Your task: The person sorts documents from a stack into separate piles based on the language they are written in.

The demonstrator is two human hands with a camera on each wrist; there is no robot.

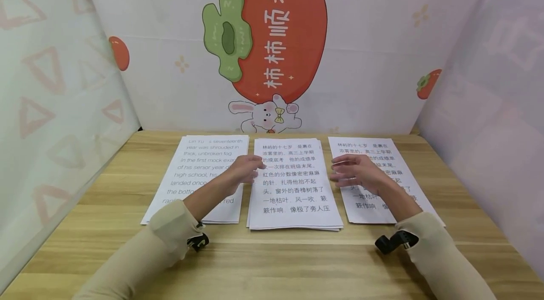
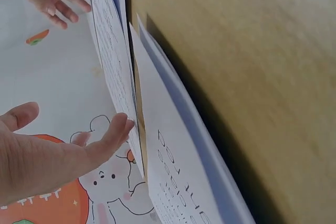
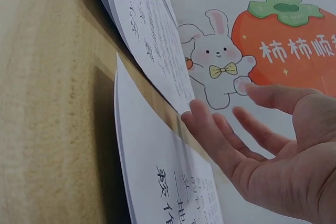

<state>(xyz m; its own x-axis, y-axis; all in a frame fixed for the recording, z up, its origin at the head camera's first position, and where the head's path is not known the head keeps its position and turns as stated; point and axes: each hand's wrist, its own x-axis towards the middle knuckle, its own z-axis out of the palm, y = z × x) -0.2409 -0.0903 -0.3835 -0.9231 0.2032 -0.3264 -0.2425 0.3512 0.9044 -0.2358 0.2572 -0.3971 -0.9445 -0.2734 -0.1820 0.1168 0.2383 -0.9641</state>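
Three stacks of printed paper lie side by side on the wooden table. The left paper stack carries English text, while the middle paper stack and the right paper stack carry Chinese characters. My left hand hovers over the gap between the left and middle stacks, fingers loosely bent and holding nothing. Over the inner edge of the right stack is my right hand, its fingers spread toward the middle stack with nothing in them. In the right wrist view, the right hand shows apart fingers and thumb.
The wooden table extends in front of the stacks. Behind it hangs a white cloth backdrop with a persimmon and rabbit print. Cloth walls enclose both sides. Dark wrist cameras sit at both sleeve cuffs.
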